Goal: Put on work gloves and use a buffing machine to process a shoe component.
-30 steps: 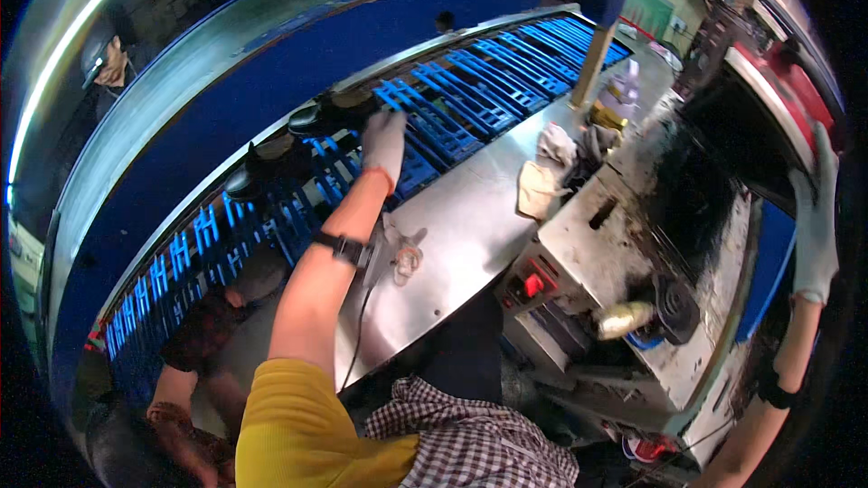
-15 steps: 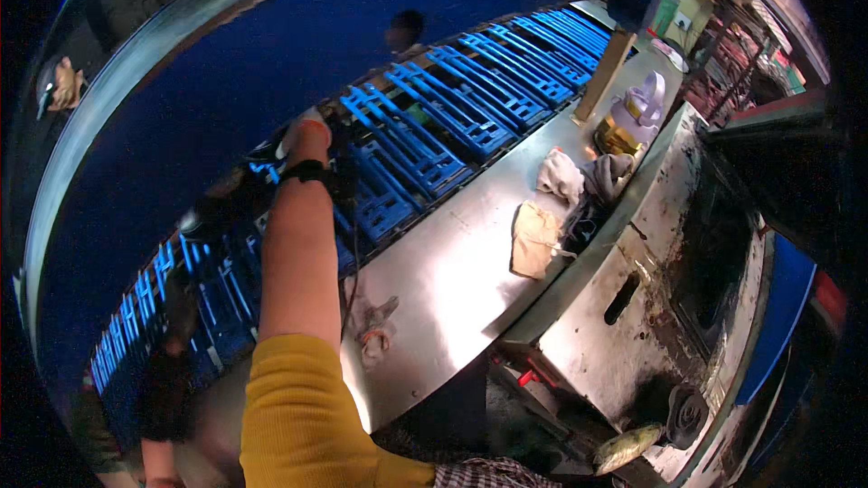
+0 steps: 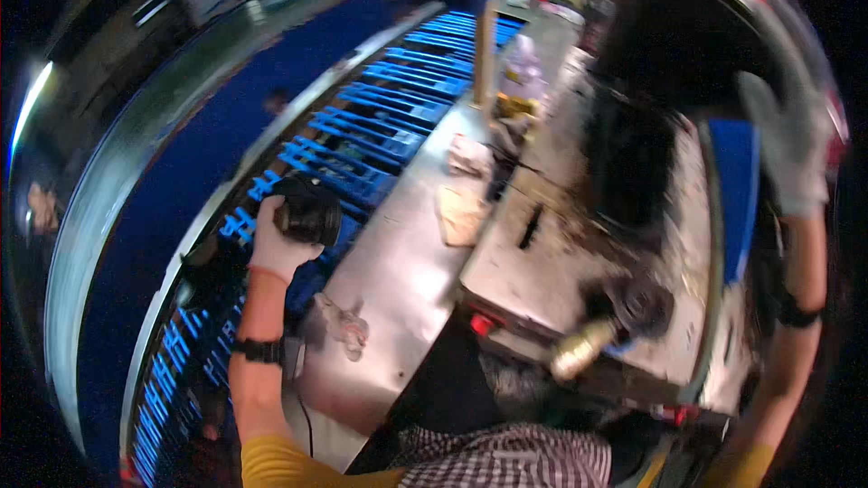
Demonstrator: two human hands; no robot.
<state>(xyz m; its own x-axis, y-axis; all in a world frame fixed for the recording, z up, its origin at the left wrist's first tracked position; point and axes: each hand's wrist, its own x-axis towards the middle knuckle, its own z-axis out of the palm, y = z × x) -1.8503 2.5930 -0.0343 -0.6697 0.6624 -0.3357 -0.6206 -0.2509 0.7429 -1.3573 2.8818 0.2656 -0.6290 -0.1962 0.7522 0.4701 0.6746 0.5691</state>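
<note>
- Left hand (image 3: 276,248), gloved, is gripping a dark round part (image 3: 312,210), fingers wrapped around it, above the blue racks (image 3: 380,140).
- Right hand (image 3: 791,158), gloved, is hovering raised beside the machine (image 3: 588,244); fingers spread, holding nothing.
- Rags (image 3: 463,212) are lying on the metal bench (image 3: 398,280).

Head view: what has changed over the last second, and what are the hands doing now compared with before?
The left hand, which a second ago reached out over the blue crates with nothing in it, has drawn back and now grips a dark round part. The right hand is raised at the right rim, as it was a second ago. The rags on the metal bench lie as before.
</note>
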